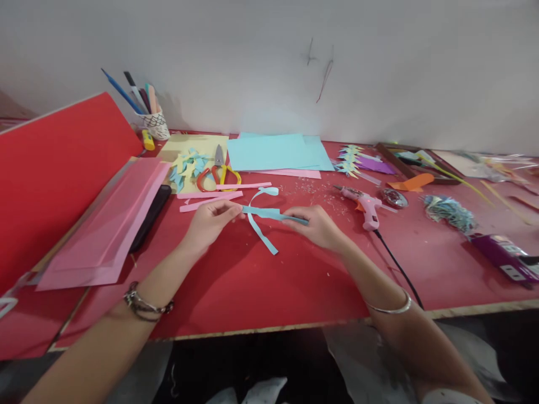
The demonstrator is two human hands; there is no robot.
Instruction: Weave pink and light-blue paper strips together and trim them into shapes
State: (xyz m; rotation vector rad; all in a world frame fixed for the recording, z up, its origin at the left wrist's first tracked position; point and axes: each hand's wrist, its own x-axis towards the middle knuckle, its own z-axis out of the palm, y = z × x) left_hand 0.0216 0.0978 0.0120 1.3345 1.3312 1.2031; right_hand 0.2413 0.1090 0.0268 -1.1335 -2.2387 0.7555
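A light blue paper strip (266,212) is stretched level between my two hands above the red table. My left hand (216,220) pinches its left end between thumb and fingers. At the other end, my right hand (316,225) is closed on it, and a narrower, darker blue length shows along those fingers; whether that is folded paper or a separate thin stick I cannot tell. A second, curled blue strip (261,234) lies beneath, its upper end looped. Several pink paper strips (210,203) lie just beyond my left hand.
Scissors (219,168) rest beside blue and yellow paper scraps (189,166). Blue sheets (269,152) lie at the back. Right of my hands are a pink glue gun (368,207) with a cord and a purple power strip (505,258). Pink sheets (105,235) and a pen cup (155,123) stand left.
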